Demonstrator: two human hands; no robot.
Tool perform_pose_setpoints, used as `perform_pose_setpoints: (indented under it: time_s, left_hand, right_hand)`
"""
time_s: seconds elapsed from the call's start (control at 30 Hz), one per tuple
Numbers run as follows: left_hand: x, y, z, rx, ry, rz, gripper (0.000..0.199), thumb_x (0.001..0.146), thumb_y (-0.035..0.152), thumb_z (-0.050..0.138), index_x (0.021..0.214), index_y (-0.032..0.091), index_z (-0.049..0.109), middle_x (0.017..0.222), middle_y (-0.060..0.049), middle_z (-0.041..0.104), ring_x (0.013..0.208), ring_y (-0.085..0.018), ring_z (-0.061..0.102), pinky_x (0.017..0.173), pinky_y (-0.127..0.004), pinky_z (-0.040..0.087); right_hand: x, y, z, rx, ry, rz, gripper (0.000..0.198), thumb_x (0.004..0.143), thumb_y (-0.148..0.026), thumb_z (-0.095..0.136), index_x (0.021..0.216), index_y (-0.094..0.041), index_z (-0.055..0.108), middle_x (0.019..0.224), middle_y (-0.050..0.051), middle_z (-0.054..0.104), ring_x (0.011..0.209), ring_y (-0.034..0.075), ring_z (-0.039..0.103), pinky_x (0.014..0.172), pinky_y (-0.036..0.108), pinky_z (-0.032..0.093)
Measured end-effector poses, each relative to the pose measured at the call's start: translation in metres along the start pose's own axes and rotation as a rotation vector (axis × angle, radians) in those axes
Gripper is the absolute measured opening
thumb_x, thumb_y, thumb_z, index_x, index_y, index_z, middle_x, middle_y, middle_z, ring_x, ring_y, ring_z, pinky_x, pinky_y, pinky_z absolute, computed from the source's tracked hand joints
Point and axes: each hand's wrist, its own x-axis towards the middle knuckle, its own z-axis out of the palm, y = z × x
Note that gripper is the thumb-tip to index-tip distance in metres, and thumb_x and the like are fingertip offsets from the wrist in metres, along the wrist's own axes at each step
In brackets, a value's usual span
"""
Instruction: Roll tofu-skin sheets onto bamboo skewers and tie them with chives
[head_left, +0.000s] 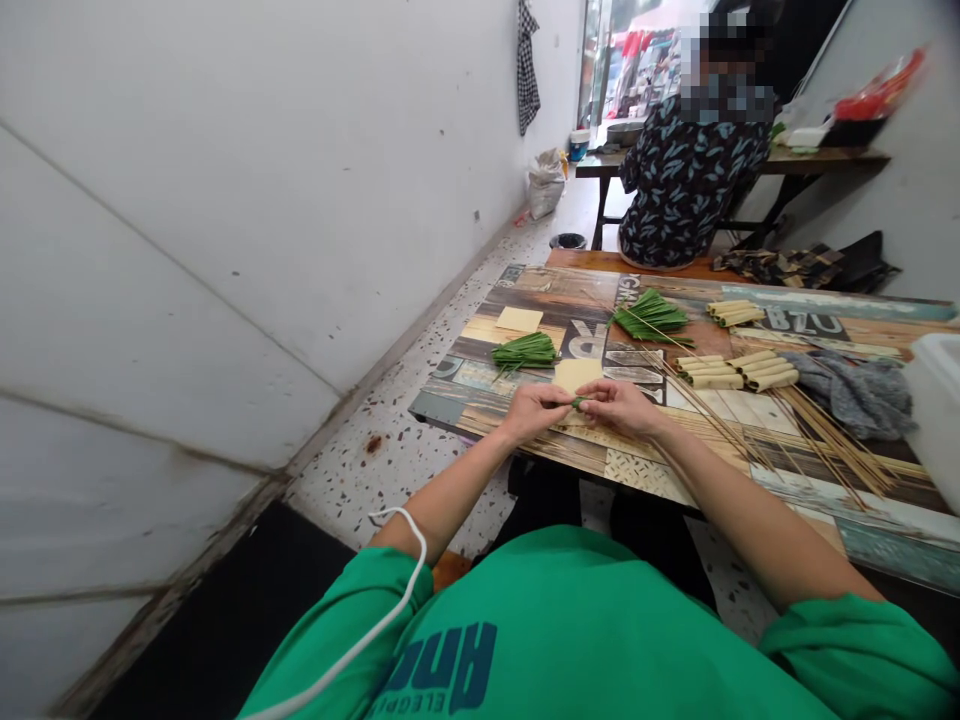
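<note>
Above the table's near edge, my left hand (538, 412) and my right hand (621, 408) meet with fingers pinched. Between their fingertips shows a small bit of cut green chives (577, 403), mostly hidden by the fingers. Just beyond lies a square pale-yellow tofu sheet (578, 374), its near part covered by my hands. A pile of cut chives (525, 351) rests to the far left, with a second tofu sheet (519, 319) behind it. Further off is a larger chive pile (651, 316).
Yellow rolls with green filling (763, 370) are grouped at the right, more behind. Thin wooden skewers (840, 440) lie near a grey cloth (855, 392). A white container (937, 410) stands at the right edge. A person (694, 180) sits beyond the table.
</note>
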Motion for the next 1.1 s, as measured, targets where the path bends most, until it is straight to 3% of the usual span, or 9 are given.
perform_pose_setpoints:
  time_s: [0.17, 0.3, 0.47, 0.6, 0.7, 0.83, 1.0, 1.1]
  left_hand:
    - [-0.002, -0.003, -0.003, -0.064, -0.048, -0.084, 0.028, 0.070, 0.028, 0.078, 0.094, 0.014, 0.078, 0.095, -0.011, 0.076, 0.087, -0.020, 0.071, 0.081, -0.030, 0.057]
    - [0.001, -0.005, -0.008, -0.087, -0.042, -0.118, 0.039, 0.070, 0.033, 0.080, 0.103, 0.012, 0.076, 0.100, -0.013, 0.075, 0.089, -0.022, 0.071, 0.082, -0.032, 0.057]
    - [0.002, -0.009, -0.007, 0.115, -0.020, 0.139, 0.017, 0.079, 0.032, 0.073, 0.081, 0.015, 0.076, 0.088, -0.009, 0.076, 0.082, -0.018, 0.071, 0.078, -0.028, 0.056]
    - [0.000, -0.011, -0.007, 0.293, -0.081, 0.345, 0.019, 0.089, 0.030, 0.062, 0.080, 0.018, 0.074, 0.090, -0.006, 0.075, 0.083, -0.016, 0.070, 0.079, -0.026, 0.054]
    - [-0.002, -0.013, -0.008, 0.394, -0.126, 0.465, 0.024, 0.093, 0.030, 0.056, 0.079, 0.019, 0.072, 0.090, -0.007, 0.075, 0.085, -0.016, 0.070, 0.081, -0.027, 0.054]
    - [-0.004, -0.015, -0.009, 0.524, -0.209, 0.511, 0.032, 0.097, 0.031, 0.049, 0.076, 0.018, 0.069, 0.088, -0.007, 0.074, 0.081, -0.015, 0.068, 0.080, -0.028, 0.052]
    - [-0.001, -0.006, -0.010, 0.752, -0.438, 0.511, 0.034, 0.099, 0.024, 0.040, 0.078, 0.017, 0.067, 0.085, -0.008, 0.070, 0.081, -0.015, 0.064, 0.081, -0.029, 0.049]
    - [0.000, 0.003, -0.013, 0.820, -0.512, 0.551, 0.034, 0.098, 0.020, 0.038, 0.080, 0.016, 0.066, 0.084, -0.009, 0.067, 0.083, -0.016, 0.062, 0.083, -0.030, 0.048]
  right_hand:
    - [0.001, 0.005, 0.000, -0.220, 0.081, -0.135, 0.033, 0.067, -0.047, 0.074, 0.073, -0.016, 0.067, 0.057, -0.001, 0.061, 0.051, 0.010, 0.051, 0.050, 0.023, 0.039]
    - [0.001, 0.008, 0.002, -0.350, 0.158, -0.226, 0.029, 0.073, -0.045, 0.068, 0.077, -0.017, 0.069, 0.062, 0.001, 0.065, 0.055, 0.013, 0.054, 0.055, 0.025, 0.041]
    - [-0.002, 0.016, 0.003, -0.565, 0.217, -0.446, 0.023, 0.083, -0.041, 0.062, 0.080, -0.020, 0.071, 0.077, 0.005, 0.072, 0.068, 0.017, 0.062, 0.065, 0.029, 0.046]
    - [-0.003, 0.021, 0.000, -0.780, 0.202, -0.715, 0.020, 0.091, -0.033, 0.057, 0.081, -0.022, 0.070, 0.079, 0.006, 0.072, 0.074, 0.018, 0.062, 0.070, 0.032, 0.044]
    - [-0.001, 0.024, -0.001, -0.957, 0.146, -0.840, 0.021, 0.095, -0.028, 0.053, 0.081, -0.021, 0.068, 0.083, 0.005, 0.073, 0.077, 0.018, 0.061, 0.075, 0.034, 0.041]
    - [-0.004, 0.026, 0.000, -1.171, 0.110, -0.908, 0.027, 0.099, -0.025, 0.046, 0.082, -0.020, 0.067, 0.085, 0.005, 0.072, 0.080, 0.017, 0.056, 0.076, 0.033, 0.037]
    - [-0.008, 0.024, 0.001, -1.400, 0.011, -0.940, 0.031, 0.101, -0.027, 0.041, 0.086, -0.017, 0.067, 0.084, 0.008, 0.067, 0.081, 0.019, 0.052, 0.079, 0.033, 0.035]
    - [-0.008, 0.022, 0.000, -1.492, -0.030, -0.954, 0.032, 0.100, -0.028, 0.041, 0.087, -0.015, 0.067, 0.082, 0.009, 0.066, 0.080, 0.020, 0.050, 0.079, 0.034, 0.035]
